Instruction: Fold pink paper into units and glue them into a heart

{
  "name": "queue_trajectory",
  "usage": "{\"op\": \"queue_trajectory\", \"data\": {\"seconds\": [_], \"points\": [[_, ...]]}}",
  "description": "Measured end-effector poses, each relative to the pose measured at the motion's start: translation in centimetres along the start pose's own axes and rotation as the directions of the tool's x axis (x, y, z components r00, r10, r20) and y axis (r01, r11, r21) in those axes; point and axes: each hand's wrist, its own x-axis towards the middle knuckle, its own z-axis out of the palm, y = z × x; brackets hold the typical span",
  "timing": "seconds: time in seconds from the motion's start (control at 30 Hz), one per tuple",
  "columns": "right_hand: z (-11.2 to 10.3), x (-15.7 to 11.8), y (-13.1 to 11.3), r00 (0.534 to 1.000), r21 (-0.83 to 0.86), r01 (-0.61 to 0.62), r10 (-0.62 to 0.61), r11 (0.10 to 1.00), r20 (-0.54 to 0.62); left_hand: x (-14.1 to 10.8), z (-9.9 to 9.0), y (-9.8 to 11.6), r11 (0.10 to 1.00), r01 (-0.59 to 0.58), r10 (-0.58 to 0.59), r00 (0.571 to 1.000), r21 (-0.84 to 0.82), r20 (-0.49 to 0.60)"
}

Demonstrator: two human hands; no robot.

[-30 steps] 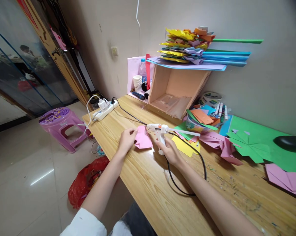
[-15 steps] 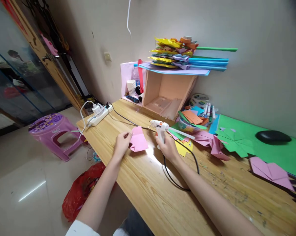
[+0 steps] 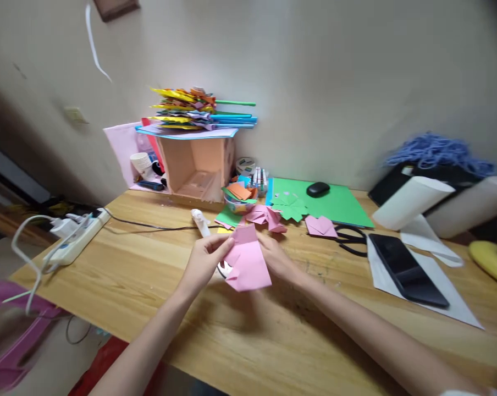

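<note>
A folded piece of pink paper (image 3: pixel 250 261) is held up above the table between both hands. My left hand (image 3: pixel 207 256) pinches its left edge between thumb and fingers. At the paper's right side is my right hand (image 3: pixel 275 256), its fingertips behind the sheet and partly hidden. Just beyond the left hand lies a white glue gun (image 3: pixel 199 221), partly covered by the paper and the hand. Behind the hands are more folded pink paper (image 3: pixel 267 216) and a green paper leaf shape (image 3: pixel 290 207).
At the left is a power strip (image 3: pixel 77 236) with a black cord (image 3: pixel 149 224). An open box (image 3: pixel 194 165) carries stacked paper flowers. Black-handled scissors (image 3: pixel 351 239), a phone (image 3: pixel 407 269) and paper rolls (image 3: pixel 413 201) lie to the right. A black mouse (image 3: pixel 318 190) rests on green card (image 3: pixel 339 206).
My right hand has let go of the glue gun and come to the pink paper. The paper has been raised off the table. The view has swung to the right.
</note>
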Motion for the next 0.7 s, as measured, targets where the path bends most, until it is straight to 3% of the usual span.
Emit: {"op": "queue_trajectory", "data": {"seconds": [0.1,0.17,0.3,0.53,0.7], "points": [[-3.2,-4.2,0.5,0.976,0.285,-0.204,0.171,0.937,0.138,2.2,2.9,-0.7,0.998,-0.065,0.064,0.995,-0.008,-0.070],[-4.2,-6.0,0.7,0.958,0.354,-0.272,0.218,0.895,0.185,3.2,4.8,-1.5,0.997,-0.076,0.075,0.994,-0.004,-0.074],[-4.5,-7.0,1.1,0.957,0.313,-0.281,0.288,0.907,0.027,3.9,7.2,-2.6,0.998,-0.050,0.049,0.998,-0.038,-0.032],[-3.7,-6.9,2.4,0.965,0.284,-0.252,0.261,0.925,0.004,3.2,7.0,-3.1,0.995,0.083,-0.077,0.992,-0.051,0.098],[-3.8,-7.5,2.2,0.973,0.175,-0.229,0.223,0.958,0.053,2.7,7.3,-3.6,0.993,0.095,-0.092,0.994,-0.067,0.054]]}}
